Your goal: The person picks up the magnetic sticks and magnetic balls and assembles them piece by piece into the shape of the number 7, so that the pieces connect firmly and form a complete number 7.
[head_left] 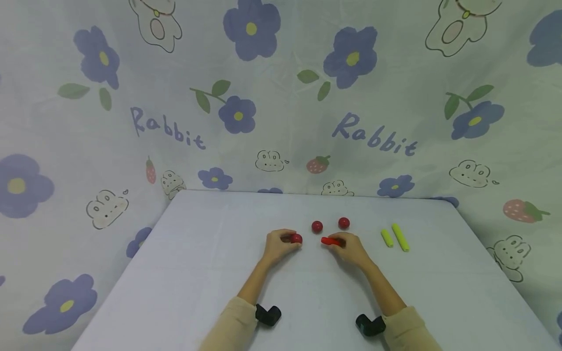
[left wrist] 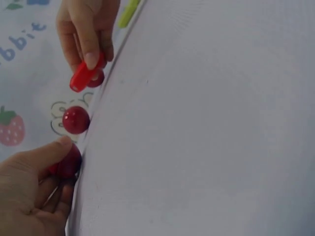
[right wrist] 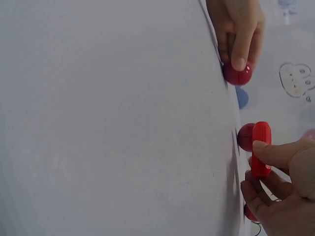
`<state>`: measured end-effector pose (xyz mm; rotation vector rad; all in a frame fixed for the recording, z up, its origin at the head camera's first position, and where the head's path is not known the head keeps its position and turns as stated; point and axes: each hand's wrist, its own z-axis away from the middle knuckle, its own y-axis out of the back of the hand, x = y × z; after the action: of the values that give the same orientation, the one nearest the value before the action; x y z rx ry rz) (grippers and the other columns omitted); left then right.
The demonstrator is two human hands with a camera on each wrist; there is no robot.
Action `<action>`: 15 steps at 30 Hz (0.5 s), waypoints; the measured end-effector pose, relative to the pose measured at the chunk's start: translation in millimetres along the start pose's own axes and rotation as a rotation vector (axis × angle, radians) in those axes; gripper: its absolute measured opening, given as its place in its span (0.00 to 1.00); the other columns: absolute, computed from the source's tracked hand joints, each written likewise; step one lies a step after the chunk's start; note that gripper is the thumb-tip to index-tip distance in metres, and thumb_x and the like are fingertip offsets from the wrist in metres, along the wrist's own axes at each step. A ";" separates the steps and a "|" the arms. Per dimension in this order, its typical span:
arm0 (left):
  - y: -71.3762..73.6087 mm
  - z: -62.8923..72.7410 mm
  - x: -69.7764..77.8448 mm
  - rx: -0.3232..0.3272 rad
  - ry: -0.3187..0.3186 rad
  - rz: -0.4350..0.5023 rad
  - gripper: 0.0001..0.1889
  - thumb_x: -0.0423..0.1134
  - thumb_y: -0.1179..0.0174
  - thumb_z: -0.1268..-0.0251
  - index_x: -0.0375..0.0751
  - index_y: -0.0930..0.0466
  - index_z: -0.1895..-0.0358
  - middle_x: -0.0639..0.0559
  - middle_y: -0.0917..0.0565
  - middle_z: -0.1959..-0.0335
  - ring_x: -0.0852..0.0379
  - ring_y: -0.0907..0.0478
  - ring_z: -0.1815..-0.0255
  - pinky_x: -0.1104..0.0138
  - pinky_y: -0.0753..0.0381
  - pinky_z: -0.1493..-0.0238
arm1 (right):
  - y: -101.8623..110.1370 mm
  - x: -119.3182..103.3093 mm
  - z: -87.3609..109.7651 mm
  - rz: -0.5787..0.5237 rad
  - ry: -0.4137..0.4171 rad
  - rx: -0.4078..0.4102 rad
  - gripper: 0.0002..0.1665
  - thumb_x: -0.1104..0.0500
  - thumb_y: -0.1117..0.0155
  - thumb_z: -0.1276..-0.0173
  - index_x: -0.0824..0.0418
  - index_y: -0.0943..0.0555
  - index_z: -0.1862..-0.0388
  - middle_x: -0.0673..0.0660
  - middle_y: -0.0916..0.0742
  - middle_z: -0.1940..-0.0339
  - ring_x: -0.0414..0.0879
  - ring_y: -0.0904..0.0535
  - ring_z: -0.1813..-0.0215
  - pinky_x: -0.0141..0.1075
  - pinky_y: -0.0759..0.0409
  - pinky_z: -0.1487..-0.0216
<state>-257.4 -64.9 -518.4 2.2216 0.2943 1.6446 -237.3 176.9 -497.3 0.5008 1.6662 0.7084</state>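
Observation:
My left hand [head_left: 277, 246] pinches a glossy dark-red ball [head_left: 296, 239] between thumb and fingers, low over the white table. Facing it, my right hand [head_left: 352, 249] holds a short bright-red stick [head_left: 328, 241] by its right part, the free end pointing left. In the right wrist view the stick [right wrist: 262, 132] has flat, faceted sides, with the thumb pressed on it. Two more red balls lie just beyond the hands: one ball [head_left: 317, 226] behind the gap between them, the other ball [head_left: 344, 223] behind the right hand.
Right of the right hand lie a short yellow-green stick [head_left: 387, 238] and a longer yellow-green stick [head_left: 400, 237], side by side. A printed cloth [head_left: 281, 122] hangs behind the white table [head_left: 197, 282]. Black devices are strapped at both wrists, over beige sleeves [head_left: 232, 324].

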 end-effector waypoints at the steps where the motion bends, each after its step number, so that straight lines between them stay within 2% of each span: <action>1: -0.4 0.1 0.4 -0.003 0.002 0.003 0.19 0.34 0.27 0.55 0.32 0.17 0.56 0.40 0.15 0.60 0.51 0.17 0.62 0.67 0.18 0.58 | -0.8 -0.1 -0.5 0.005 0.000 0.000 0.17 0.67 0.32 0.43 0.65 0.18 0.52 0.57 0.15 0.58 0.50 0.23 0.57 0.46 0.21 0.50; 7: -2.3 0.4 1.7 -0.018 -0.014 0.023 0.19 0.32 0.28 0.54 0.31 0.18 0.56 0.39 0.15 0.58 0.48 0.17 0.60 0.65 0.19 0.55 | -5.7 -2.6 -3.3 0.017 -0.014 -0.010 0.18 0.66 0.31 0.43 0.63 0.18 0.52 0.56 0.15 0.57 0.49 0.24 0.56 0.45 0.21 0.49; 15: -2.5 2.5 2.0 0.000 0.005 0.022 0.19 0.33 0.28 0.54 0.31 0.18 0.56 0.40 0.15 0.58 0.49 0.17 0.60 0.64 0.19 0.55 | -10.1 -6.9 -6.0 0.016 0.026 -0.030 0.17 0.67 0.32 0.44 0.64 0.17 0.54 0.56 0.15 0.57 0.49 0.23 0.55 0.47 0.22 0.48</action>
<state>-254.2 -62.3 -518.3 2.2284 0.2721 1.6619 -241.2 164.0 -498.6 0.4853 1.6751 0.7535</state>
